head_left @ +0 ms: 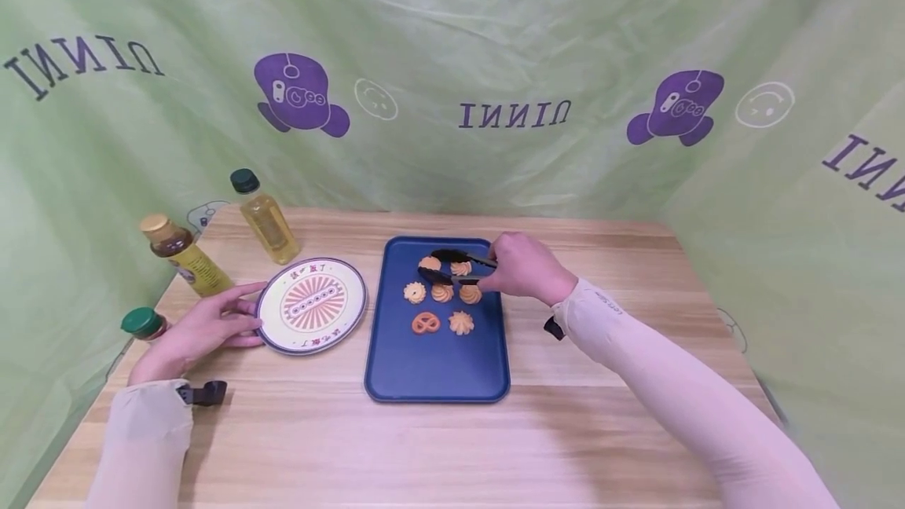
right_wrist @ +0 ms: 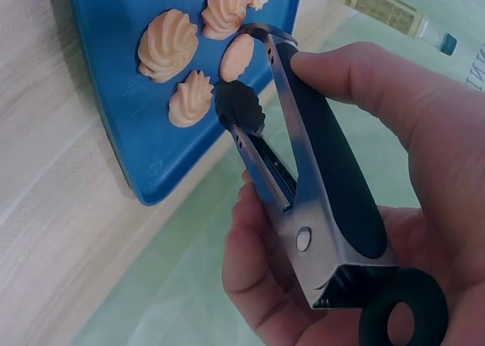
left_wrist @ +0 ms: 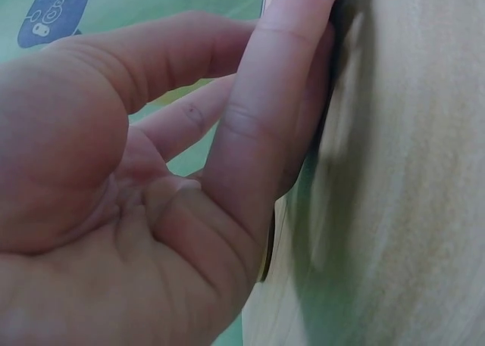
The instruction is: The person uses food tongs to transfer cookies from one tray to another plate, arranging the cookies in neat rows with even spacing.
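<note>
My right hand [head_left: 529, 267] holds black-and-metal tongs [right_wrist: 331, 153] over the far part of the blue tray [head_left: 438, 371]. The tongs' jaws are spread, one on each side of a round piped cookie [right_wrist: 237, 57]. Several swirled cookies [head_left: 461, 324] and a pretzel-shaped cookie [head_left: 426, 324] lie on the tray around it. At the left, my left hand [head_left: 215, 327] grips the near-left rim of a round plate [head_left: 277, 306] with a red ray pattern and a blue edge. Some of its fingers lie under the rim, partly hidden by the plate.
Behind the plate stands a clear bottle of yellow oil [head_left: 270, 226] with a dark green cap. A yellow-labelled bottle [head_left: 194, 261] and a green-capped jar [head_left: 144, 323] stand left, close to my left hand. The wooden table [head_left: 601, 430] meets a green printed curtain [head_left: 438, 38].
</note>
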Demonstrator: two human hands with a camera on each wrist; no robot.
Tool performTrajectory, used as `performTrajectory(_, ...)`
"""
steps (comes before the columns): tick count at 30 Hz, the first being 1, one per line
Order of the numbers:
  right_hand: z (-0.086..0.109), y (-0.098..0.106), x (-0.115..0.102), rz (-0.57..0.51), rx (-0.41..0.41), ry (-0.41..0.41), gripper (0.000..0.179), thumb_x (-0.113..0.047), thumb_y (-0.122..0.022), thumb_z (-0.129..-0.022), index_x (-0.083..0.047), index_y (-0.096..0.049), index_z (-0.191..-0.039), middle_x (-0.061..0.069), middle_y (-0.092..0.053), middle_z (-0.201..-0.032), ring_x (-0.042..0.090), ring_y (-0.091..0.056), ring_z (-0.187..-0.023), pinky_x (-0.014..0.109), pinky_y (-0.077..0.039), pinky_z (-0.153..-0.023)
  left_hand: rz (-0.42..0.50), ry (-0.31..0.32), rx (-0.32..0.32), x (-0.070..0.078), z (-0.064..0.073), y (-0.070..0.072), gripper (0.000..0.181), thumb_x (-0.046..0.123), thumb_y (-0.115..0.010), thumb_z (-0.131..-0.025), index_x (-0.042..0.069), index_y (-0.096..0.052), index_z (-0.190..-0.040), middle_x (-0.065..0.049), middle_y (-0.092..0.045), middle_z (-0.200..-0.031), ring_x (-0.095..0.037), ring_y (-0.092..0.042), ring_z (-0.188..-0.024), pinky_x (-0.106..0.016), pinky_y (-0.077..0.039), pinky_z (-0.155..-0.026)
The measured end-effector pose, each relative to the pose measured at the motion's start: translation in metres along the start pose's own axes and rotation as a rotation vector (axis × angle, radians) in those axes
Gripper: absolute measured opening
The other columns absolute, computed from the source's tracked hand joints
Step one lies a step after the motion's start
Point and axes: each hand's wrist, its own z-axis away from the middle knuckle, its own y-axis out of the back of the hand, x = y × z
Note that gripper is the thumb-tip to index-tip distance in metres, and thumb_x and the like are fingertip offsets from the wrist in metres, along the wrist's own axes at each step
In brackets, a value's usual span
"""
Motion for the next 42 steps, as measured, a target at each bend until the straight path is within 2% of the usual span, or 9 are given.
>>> performTrajectory(7,0.001,-0.003,0.000,-0.054,-0.001,0.001,0.052,-0.029,-0.091,-0.090,-0.017,-0.046,-0.065,-0.008,-0.026,-0.063,0.011,-0.026,-0.054,0.026,-0.025,-0.054,0.002,0.006,0.001,0.002,0.002,0.000,0.079,0.000,-0.061,-0.112,-0.002,-0.017,-0.177,-0.035,-0.049,-0.145,-0.010,-0.077,-0.102,-0.033,-0.073,-0.092)
performTrajectory(14,0.003,-0.007,0.002,-0.083,0.014,-0.006,0.036,-0.029,-0.091,-0.089,-0.011,-0.064,-0.073,-0.009,-0.032,-0.063,0.011,-0.031,-0.053,0.025,-0.029,-0.055,0.007,0.012,0.001,0.002,0.001,-0.001,0.079,-0.001,-0.061,-0.112,-0.002,-0.017,-0.177,-0.033,-0.049,-0.143,-0.011,-0.077,-0.101,-0.034,-0.073,-0.092)
performTrajectory(17,0.003,-0.008,0.002,-0.096,0.024,-0.003,0.040,-0.028,-0.091,-0.090,-0.012,-0.060,-0.070,-0.009,-0.031,-0.063,0.011,-0.031,-0.053,0.025,-0.028,-0.054,0.012,0.020,0.000,0.002,0.001,-0.001,0.079,-0.001,-0.061,-0.112,-0.002,-0.016,-0.177,-0.034,-0.049,-0.144,-0.011,-0.077,-0.101,-0.034,-0.073,-0.093)
performTrajectory(21,0.001,-0.007,-0.003,-0.115,0.033,0.003,0.054,-0.029,-0.090,-0.090,-0.018,-0.044,-0.064,-0.009,-0.025,-0.062,0.010,-0.026,-0.053,0.025,-0.024,-0.054,0.011,0.029,-0.003,0.001,0.000,-0.001,0.080,-0.001,-0.061,-0.111,-0.001,-0.015,-0.177,-0.034,-0.048,-0.145,-0.010,-0.077,-0.102,-0.034,-0.073,-0.093)
performTrajectory(23,0.000,-0.005,-0.008,-0.127,0.039,0.013,0.058,-0.029,-0.089,-0.090,-0.020,-0.039,-0.063,-0.010,-0.024,-0.061,0.010,-0.024,-0.053,0.025,-0.023,-0.054,0.011,0.027,-0.005,0.002,0.000,-0.001,0.080,-0.001,-0.061,-0.112,-0.001,-0.015,-0.178,-0.034,-0.049,-0.145,-0.010,-0.077,-0.102,-0.034,-0.073,-0.093)
performTrajectory(29,-0.007,-0.002,-0.027,-0.143,0.051,0.068,0.056,-0.029,-0.089,-0.091,-0.021,-0.040,-0.063,-0.010,-0.027,-0.059,0.009,-0.027,-0.051,0.025,-0.026,-0.054,0.015,0.004,-0.002,0.003,-0.001,-0.001,0.080,0.000,-0.062,-0.111,-0.002,-0.016,-0.177,-0.034,-0.049,-0.144,-0.010,-0.077,-0.102,-0.034,-0.073,-0.094)
performTrajectory(36,-0.017,-0.008,-0.055,-0.158,0.047,0.123,0.061,-0.032,-0.089,-0.093,-0.022,-0.037,-0.064,-0.010,-0.026,-0.058,0.009,-0.028,-0.048,0.024,-0.025,-0.053,0.013,0.016,0.005,0.003,0.000,0.001,0.081,0.001,-0.063,-0.112,0.001,-0.016,-0.178,-0.034,-0.049,-0.147,-0.011,-0.078,-0.103,-0.033,-0.073,-0.094)
performTrajectory(39,-0.022,-0.012,-0.068,-0.171,0.045,0.132,0.055,-0.032,-0.088,-0.094,-0.019,-0.044,-0.065,-0.010,-0.027,-0.058,0.009,-0.030,-0.048,0.025,-0.025,-0.054,0.031,0.015,0.006,0.003,-0.001,0.000,0.082,0.001,-0.063,-0.111,0.001,-0.016,-0.178,-0.034,-0.049,-0.146,-0.011,-0.078,-0.102,-0.034,-0.073,-0.094)
performTrajectory(42,-0.026,-0.016,-0.079,-0.209,0.023,0.124,0.041,-0.033,-0.089,-0.095,-0.014,-0.061,-0.072,-0.008,-0.037,-0.055,0.010,-0.040,-0.046,0.024,-0.033,-0.053,0.051,0.012,0.000,0.003,-0.001,-0.001,0.081,0.000,-0.063,-0.111,0.000,-0.016,-0.178,-0.034,-0.050,-0.145,-0.011,-0.078,-0.102,-0.034,-0.073,-0.095)
